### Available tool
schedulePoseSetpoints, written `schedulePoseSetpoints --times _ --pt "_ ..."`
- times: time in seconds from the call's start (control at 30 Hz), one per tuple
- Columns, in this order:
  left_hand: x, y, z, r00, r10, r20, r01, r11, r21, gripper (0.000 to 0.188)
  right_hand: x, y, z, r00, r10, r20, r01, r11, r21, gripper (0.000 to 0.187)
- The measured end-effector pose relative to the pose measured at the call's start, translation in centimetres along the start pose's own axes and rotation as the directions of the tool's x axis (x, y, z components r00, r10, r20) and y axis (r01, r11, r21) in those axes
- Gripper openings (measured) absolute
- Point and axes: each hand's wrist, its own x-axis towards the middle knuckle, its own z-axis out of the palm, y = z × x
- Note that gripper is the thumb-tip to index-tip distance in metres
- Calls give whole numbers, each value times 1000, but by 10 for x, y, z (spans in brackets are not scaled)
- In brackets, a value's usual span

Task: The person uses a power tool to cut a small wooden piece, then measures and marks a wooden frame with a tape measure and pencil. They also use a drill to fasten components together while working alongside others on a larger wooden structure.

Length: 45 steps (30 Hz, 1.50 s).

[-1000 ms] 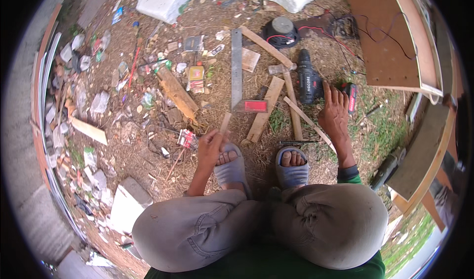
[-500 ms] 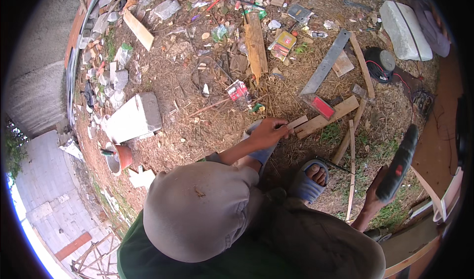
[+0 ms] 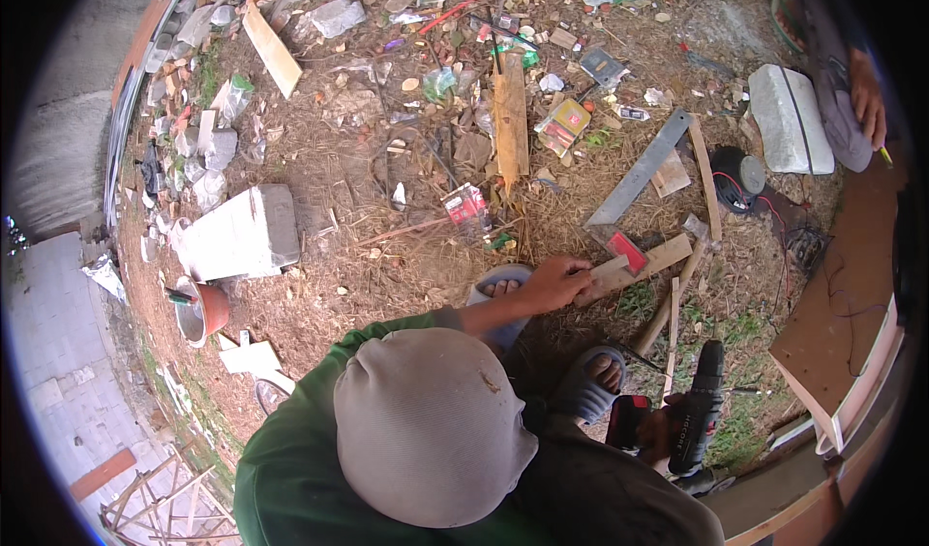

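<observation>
My left hand pinches a short, thin wood strip. The strip lies over or against a pale wood plank on the ground; whether they touch is unclear. Beside the plank is a carpenter's square with a steel blade and a red handle. My right hand is wrapped round the grip of a black cordless drill, whose chuck points away from me. Its red-and-black battery shows to the left. The drill partly hides the fingers of this hand.
Another person's hand is at the far right, near a white block. A brown board stands at the right. Narrow wood strips lie near my sandals. A concrete block and terracotta pot are left.
My right hand has brought the drill leftward, closer to my knees, and turned it. The wood strip in my left hand now overlaps the plank. Another person's hand has appeared at the far right.
</observation>
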Motion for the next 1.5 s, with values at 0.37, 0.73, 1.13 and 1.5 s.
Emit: schedulePoseSetpoints --times 0.37,0.73,1.13,1.5 --pt "40 44 -72 985 54 -167 -38 995 94 32 19 -3 50 984 38 175 -21 995 -96 59" --pt "32 63 -184 756 262 -600 -102 953 286 27 24 4 41 976 121 183 -96 986 -136 55" --pt "-134 -38 -452 -127 355 -926 686 706 176 42 37 9 32 964 183 195 -152 975 -163 50" --pt "-86 -14 -445 180 391 -903 594 688 417 43 31 12 31 962 220 162 -195 968 -157 46"
